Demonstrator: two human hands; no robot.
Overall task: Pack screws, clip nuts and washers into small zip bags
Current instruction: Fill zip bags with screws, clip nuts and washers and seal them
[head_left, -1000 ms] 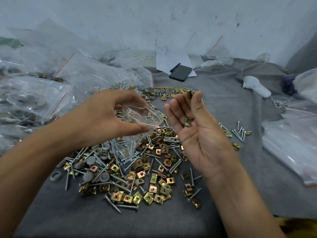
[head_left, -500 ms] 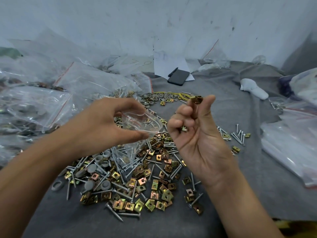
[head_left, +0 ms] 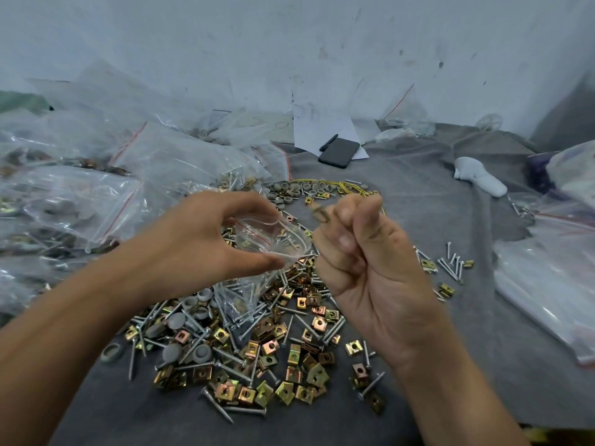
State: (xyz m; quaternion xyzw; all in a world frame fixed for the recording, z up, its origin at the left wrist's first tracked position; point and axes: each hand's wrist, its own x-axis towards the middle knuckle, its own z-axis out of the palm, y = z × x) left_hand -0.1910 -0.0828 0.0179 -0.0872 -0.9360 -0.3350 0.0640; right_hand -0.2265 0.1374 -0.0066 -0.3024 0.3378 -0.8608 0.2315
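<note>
My left hand (head_left: 206, 243) holds a small clear zip bag (head_left: 257, 252) by its mouth, thumb and fingers spreading it wide; screws show inside the hanging bag. Just right of the opening is my right hand (head_left: 367, 262), its fingers curled in. A blurred brass clip nut (head_left: 318, 214) shows at its fingertips, above the bag's mouth; whether it is pinched or falling I cannot tell. Below both hands lies a heap of brass clip nuts (head_left: 289, 358), silver screws (head_left: 225, 410) and grey washers (head_left: 174, 352) on the grey cloth (head_left: 450, 381).
Large clear bags of parts (head_left: 80, 201) pile up on the left; more bags (head_left: 553, 284) lie at the right. A black phone (head_left: 338, 152) on paper sits at the back, with a white object (head_left: 479, 178) to its right. More grey washers (head_left: 299, 188) and loose screws (head_left: 450, 262) lie behind.
My right hand has closed its fingers further and moved left toward the bag's mouth. The clip nut, held at the fingertips before, is blurred beside the opening. The left hand keeps the bag spread.
</note>
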